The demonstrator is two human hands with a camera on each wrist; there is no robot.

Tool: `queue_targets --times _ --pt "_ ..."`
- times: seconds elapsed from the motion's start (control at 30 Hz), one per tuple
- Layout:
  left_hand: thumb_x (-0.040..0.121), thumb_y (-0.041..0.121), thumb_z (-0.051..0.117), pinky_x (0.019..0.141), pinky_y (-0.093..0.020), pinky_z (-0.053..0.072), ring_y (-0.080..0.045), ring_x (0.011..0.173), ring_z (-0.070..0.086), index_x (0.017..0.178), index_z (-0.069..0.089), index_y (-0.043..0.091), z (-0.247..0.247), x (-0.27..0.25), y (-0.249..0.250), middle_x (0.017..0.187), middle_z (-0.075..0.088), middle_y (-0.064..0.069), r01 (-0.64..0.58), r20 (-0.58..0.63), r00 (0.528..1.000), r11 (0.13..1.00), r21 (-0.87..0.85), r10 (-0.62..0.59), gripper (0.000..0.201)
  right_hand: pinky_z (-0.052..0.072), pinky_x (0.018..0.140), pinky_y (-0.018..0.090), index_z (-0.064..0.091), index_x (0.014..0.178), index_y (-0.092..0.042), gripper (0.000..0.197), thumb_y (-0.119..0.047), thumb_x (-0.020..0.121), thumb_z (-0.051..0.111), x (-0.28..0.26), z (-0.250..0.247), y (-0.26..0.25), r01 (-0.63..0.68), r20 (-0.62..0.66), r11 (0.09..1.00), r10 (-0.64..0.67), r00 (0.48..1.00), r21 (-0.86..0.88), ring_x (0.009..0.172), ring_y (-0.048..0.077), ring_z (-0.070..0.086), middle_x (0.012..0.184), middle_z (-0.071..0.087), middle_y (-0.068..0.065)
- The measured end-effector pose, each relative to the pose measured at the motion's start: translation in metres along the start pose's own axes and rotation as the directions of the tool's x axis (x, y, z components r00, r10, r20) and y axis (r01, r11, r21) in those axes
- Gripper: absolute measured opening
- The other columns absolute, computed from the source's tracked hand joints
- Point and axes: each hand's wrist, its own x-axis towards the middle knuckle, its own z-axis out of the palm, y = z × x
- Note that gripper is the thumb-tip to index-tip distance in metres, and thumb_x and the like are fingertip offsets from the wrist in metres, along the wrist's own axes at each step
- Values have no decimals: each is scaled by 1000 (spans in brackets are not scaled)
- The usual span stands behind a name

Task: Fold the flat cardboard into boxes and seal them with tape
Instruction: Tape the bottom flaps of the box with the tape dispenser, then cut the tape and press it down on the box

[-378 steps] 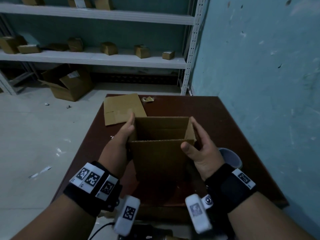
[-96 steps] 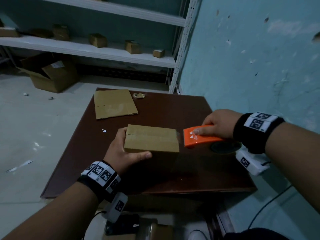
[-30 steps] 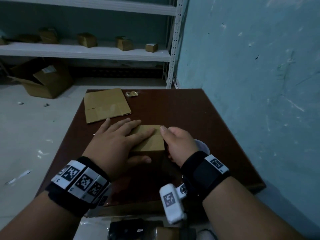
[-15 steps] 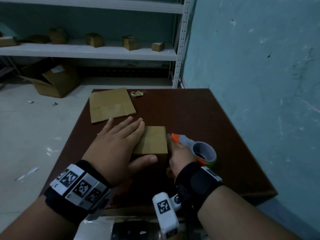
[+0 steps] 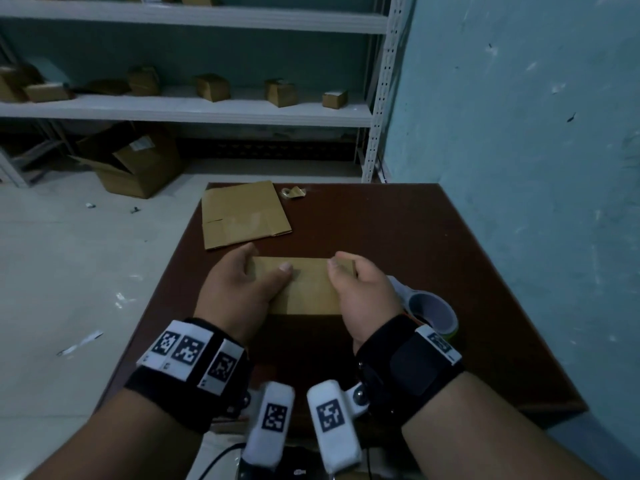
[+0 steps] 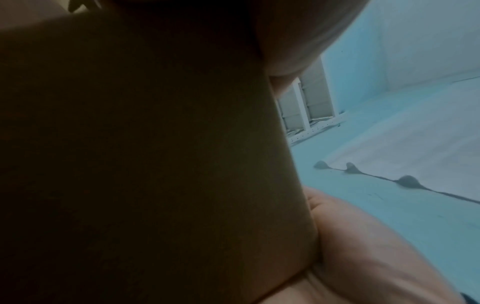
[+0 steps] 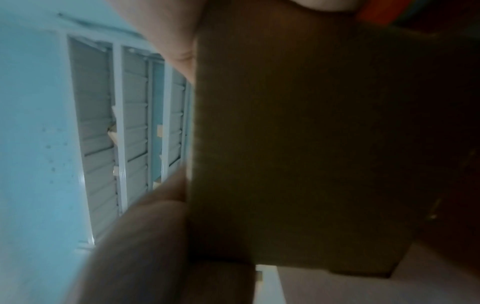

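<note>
A closed brown cardboard box (image 5: 308,289) is in the middle of the dark brown table (image 5: 433,244). My left hand (image 5: 242,282) grips its left end, thumb on the top face. My right hand (image 5: 360,285) grips its right end, thumb on top. Both wrist views are filled by dark cardboard, box (image 6: 145,164) on the left and box (image 7: 324,144) on the right, with fingers at its edges. The tape dispenser (image 5: 433,313) with its roll lies just right of my right hand. A flat cardboard sheet (image 5: 242,216) lies at the table's far left.
A crumpled scrap of tape (image 5: 293,192) lies at the table's far edge. A blue wall (image 5: 536,168) runs close along the right. White shelves (image 5: 187,109) with several small boxes stand behind, and an open carton (image 5: 135,164) sits on the floor.
The left hand, flat on the box top half a second ago, now grips its left end. The right hand moved off the box's near right side and took its right end. The dispenser lies released.
</note>
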Motion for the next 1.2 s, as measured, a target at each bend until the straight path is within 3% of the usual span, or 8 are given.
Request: queue_targets --times 0.2,0.33,0.53,0.77,0.87,1.0,1.1,1.2 --pt "101 44 62 107 -48 50 -23 120 60 140 63 32 -3 5 -4 137 62 3 36 -84 995 992 -118 -46 41 44 115 42 66 136 -30 36 -43 105 53 1 -3 0 -25 -47 999 27 999 47 127 12 59 133 66 -13" --pt "103 45 58 102 -47 53 -18 102 62 117 76 36 -7 10 -4 113 69 10 122 -93 985 969 -216 -145 25 57 91 37 73 127 -29 33 -36 111 44 4 -13 -1 -104 -46 984 112 993 143 107 14 69 120 74 -5" --pt "66 104 32 95 -55 56 -35 106 67 107 77 36 -5 15 -10 116 71 -9 275 67 961 892 -358 -269 92 60 95 54 79 113 -31 32 -38 110 48 4 -8 8 -128 -61 944 154 986 305 102 23 75 106 80 1" --pt "71 94 53 97 -58 51 -37 120 58 136 63 39 -8 1 0 136 56 -8 345 138 938 836 -426 -317 85 56 102 51 68 135 -28 31 -33 108 53 -6 -17 5 -85 24 937 82 996 339 116 21 70 128 73 2" --pt "100 67 43 110 -47 45 -18 131 57 150 48 31 -21 2 3 156 47 -3 152 -37 982 893 -424 -185 61 49 109 42 58 138 -42 37 -44 101 54 -7 -41 -1 120 52 988 -126 991 97 127 6 60 137 65 -16" --pt "85 69 68 93 -44 56 -18 109 67 137 59 26 -41 -7 -5 126 66 1 -37 -157 988 971 -235 -1 68 56 92 35 69 115 -34 16 -37 100 64 -9 -86 -13 278 -18 916 -295 955 -288 101 6 68 107 73 -9" --pt "68 75 75 83 -37 54 -20 111 61 140 52 25 -34 -21 -17 129 59 1 -48 -120 991 998 35 52 90 50 84 30 67 112 -29 28 -43 89 76 -10 -104 -1 187 9 741 -238 971 -645 91 7 64 101 67 -9" --pt "71 66 80 71 -27 48 -16 107 57 142 49 24 -21 -30 -15 128 55 4 -23 -32 999 992 125 27 88 53 98 40 54 134 -34 61 -61 84 73 -12 -106 14 95 31 450 -146 989 -888 113 16 62 123 63 -6"
